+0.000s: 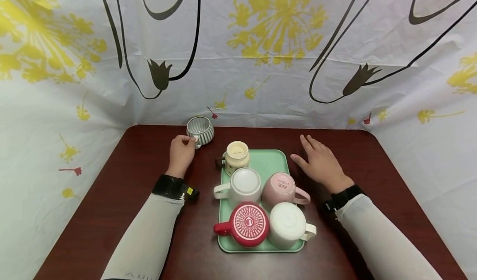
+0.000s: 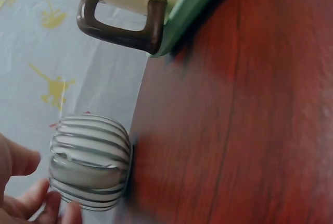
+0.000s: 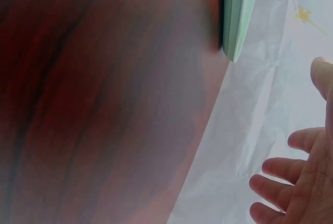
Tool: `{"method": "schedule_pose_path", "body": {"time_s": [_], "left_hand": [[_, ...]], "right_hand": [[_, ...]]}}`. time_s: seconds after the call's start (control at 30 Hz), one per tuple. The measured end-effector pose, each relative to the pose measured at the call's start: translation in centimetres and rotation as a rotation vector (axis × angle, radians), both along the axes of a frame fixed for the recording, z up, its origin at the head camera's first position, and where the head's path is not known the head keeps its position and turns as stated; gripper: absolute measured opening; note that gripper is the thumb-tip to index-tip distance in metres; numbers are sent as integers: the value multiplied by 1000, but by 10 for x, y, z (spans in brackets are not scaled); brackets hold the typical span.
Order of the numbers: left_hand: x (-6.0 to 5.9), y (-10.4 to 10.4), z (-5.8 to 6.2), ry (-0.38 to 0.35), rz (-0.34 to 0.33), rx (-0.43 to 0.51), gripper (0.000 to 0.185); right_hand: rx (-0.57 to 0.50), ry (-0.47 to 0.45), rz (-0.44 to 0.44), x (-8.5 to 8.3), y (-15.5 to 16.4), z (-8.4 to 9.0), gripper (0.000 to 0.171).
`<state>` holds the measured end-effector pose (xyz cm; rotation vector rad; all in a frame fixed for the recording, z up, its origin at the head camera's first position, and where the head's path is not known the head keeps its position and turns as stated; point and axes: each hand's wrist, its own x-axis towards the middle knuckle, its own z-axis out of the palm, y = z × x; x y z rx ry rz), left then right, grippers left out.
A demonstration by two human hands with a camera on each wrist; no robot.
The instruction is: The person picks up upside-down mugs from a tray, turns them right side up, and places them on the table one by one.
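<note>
Dark red-brown wood makes up the bench [image 1: 123, 180], with a white cloth printed with yellow flowers and black stems hung behind and beside it. A striped grey-and-white cup [image 1: 200, 131] stands upright and mouth-up at about 11 o'clock from the green tray [image 1: 273, 162], close to the bench's far edge. The left hand [image 1: 181, 152] sits at the cup's 7 o'clock with its fingertips at the cup's small handle; the left wrist view shows fingers [image 2: 31, 203] curled right beside the ribbed wall, though whether they truly pinch it I cannot tell. The right hand [image 1: 320, 162] lies flat and released on the bench at 3 o'clock from the tray, fingers spread, just beside the tray's edge.

On the tray five mugs stand upside down. A cream mug [image 1: 237, 156] with a dark brown handle is at 12 o'clock, a white mug [image 1: 244, 185] at the middle left, a pink mug [image 1: 283, 189] at its 3 o'clock, a red patterned mug [image 1: 247, 224] at 7 o'clock, and another white mug [image 1: 288, 224] at 5 o'clock.
</note>
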<state>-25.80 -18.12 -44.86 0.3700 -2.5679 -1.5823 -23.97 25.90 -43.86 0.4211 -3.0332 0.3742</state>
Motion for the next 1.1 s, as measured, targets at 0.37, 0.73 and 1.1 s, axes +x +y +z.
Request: {"method": "schedule_pose_path", "body": {"time_s": [0.37,0.73,1.1], "left_hand": [[13,23,15,210,-178,-168,37],[28,41,2,108,-436,-290,35],[31,48,-5,97,-497,-348,30]], "right_hand": [[-25,-36,0,2,2,2,89],[-24,-47,-6,3,2,1,89],[-17,-50,-7,5,2,-1,88]]}}
